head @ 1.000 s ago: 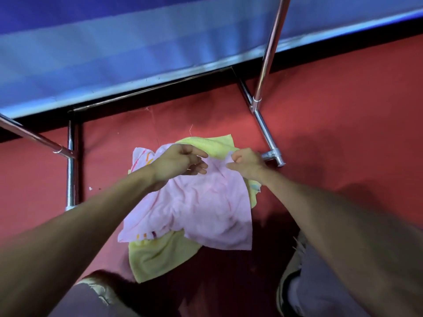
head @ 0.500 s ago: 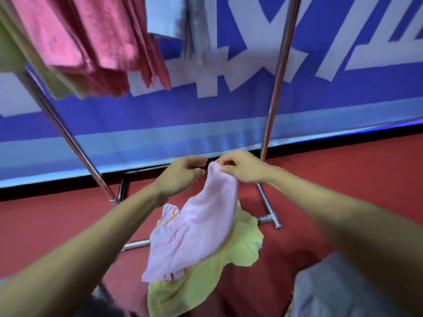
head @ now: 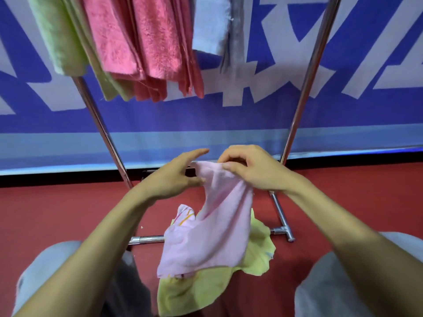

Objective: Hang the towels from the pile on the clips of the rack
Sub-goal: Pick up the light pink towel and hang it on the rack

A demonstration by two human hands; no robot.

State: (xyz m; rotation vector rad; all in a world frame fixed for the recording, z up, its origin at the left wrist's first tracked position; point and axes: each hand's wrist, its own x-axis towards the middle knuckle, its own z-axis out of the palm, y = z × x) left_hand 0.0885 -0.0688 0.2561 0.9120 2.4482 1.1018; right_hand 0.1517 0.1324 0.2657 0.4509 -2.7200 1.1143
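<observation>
A pale pink towel [head: 212, 234] hangs in the air, pinched at its top edge by my right hand [head: 249, 170]. My left hand [head: 176, 179] is beside that same edge with fingers spread, thumb touching the cloth. Below it a yellow towel [head: 194, 289] lies on the red floor. The rack's chrome poles [head: 306, 81] rise left and right. Green towels [head: 61, 37], pink towels [head: 142, 40] and a pale blue one [head: 210, 24] hang from the rack's top; the clips are out of frame.
The rack's chrome base bar [head: 279, 231] lies on the red floor [head: 45, 213] beside the pile. A blue banner [head: 229, 120] with white letters stands behind the rack. My knees in grey trousers [head: 343, 282] flank the pile.
The pink towel has been lifted off the yellow one and raised. My view tilted up, bringing the hanging towels into sight. My left hand has opened.
</observation>
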